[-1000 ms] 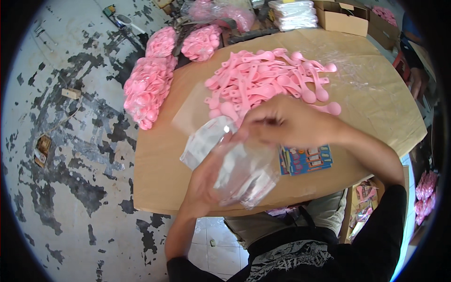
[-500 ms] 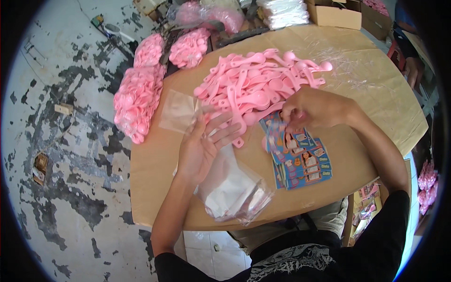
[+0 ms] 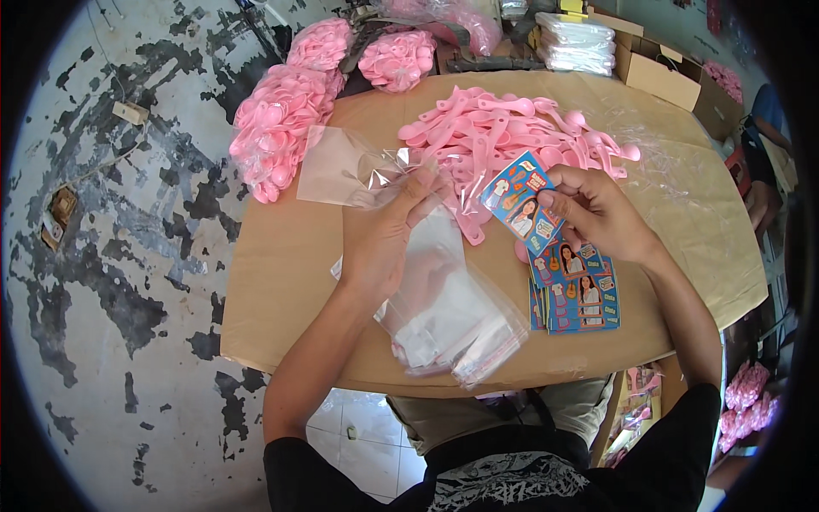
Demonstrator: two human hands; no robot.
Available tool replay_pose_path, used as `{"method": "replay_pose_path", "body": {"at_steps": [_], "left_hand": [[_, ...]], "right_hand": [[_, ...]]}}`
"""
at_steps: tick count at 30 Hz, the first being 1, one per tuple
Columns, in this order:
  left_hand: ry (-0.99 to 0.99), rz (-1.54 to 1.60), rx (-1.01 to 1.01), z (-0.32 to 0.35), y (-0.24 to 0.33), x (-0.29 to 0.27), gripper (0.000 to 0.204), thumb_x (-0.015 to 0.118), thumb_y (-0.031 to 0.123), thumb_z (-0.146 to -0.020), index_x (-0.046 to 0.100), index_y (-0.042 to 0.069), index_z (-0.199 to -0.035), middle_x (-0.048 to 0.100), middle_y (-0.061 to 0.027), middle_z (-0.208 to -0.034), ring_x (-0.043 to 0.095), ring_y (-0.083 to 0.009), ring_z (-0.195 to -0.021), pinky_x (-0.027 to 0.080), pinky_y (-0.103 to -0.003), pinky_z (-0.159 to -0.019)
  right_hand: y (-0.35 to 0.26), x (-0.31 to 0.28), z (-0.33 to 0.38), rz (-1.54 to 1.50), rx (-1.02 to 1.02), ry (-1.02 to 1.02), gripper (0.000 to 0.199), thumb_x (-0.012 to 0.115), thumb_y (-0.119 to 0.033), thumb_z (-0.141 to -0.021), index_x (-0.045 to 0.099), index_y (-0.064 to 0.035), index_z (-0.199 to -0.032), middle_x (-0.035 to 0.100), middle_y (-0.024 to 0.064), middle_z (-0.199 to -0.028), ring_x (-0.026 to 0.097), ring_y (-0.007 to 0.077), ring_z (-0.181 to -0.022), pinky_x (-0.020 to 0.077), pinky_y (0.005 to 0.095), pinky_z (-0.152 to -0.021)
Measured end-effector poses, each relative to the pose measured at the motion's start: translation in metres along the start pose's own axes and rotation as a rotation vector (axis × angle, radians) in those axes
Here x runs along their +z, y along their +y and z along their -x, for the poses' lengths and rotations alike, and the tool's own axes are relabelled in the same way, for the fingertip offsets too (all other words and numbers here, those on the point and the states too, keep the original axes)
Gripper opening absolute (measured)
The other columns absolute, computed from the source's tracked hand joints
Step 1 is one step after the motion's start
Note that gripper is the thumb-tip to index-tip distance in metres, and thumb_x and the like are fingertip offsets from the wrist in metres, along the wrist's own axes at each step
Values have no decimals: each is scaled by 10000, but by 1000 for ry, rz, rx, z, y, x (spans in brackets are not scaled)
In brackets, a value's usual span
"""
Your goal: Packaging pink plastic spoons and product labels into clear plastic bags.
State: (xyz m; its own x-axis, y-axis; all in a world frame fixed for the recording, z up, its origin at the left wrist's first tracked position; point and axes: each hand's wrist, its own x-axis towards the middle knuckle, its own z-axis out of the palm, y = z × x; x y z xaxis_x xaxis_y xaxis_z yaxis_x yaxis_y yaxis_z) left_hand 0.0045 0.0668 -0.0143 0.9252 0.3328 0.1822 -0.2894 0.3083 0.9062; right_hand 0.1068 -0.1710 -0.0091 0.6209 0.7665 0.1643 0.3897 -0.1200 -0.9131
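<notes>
My left hand (image 3: 386,247) pinches a clear plastic bag (image 3: 334,169) between thumb and fingers; the bag spreads out to the left over the table. Between the thumb and fingers of my right hand (image 3: 607,212) is a blue printed card (image 3: 517,198), held up and tilted. Just below that hand lies a stack of similar cards (image 3: 593,299). A pile of clear plastic bags (image 3: 444,294) rests under and beside my left wrist. Beyond both hands sits a heap of pink plastic spoons (image 3: 503,128), partly behind the bag and card.
Brown paper covers the table (image 3: 281,307). Bulging bags of pink spoons (image 3: 275,128) stand at its far left edge. A stack of packed clear bags (image 3: 576,44) and an open cardboard box (image 3: 657,72) are at the back. Another person's arm (image 3: 762,188) shows at far right.
My right hand has lifted a card off the stack. My left hand, open half a second ago, now grips a clear bag. The whole view has shifted a little.
</notes>
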Motion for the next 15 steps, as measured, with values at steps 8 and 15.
{"method": "replay_pose_path", "body": {"at_steps": [8,15], "left_hand": [[-26,0,-54,7,-6,11,427,667,142,-906,447,2,-1245,621,-159,-1127,626,-226,-1082,522,-314,-918],[-27,-138,55,13,-15,17,326,706,153,-880,585,1,-1141,665,-101,-1073,652,-136,-945,543,-288,-790]], "right_hand": [[-1,23,3,-16,-68,62,162,542,-122,-981,612,-3,-1065,583,-18,-712,509,16,-511,414,187,-460],[-18,25,8,2,27,29,181,610,-112,-928,662,9,-1052,602,5,-698,520,31,-582,424,227,-512]]}}
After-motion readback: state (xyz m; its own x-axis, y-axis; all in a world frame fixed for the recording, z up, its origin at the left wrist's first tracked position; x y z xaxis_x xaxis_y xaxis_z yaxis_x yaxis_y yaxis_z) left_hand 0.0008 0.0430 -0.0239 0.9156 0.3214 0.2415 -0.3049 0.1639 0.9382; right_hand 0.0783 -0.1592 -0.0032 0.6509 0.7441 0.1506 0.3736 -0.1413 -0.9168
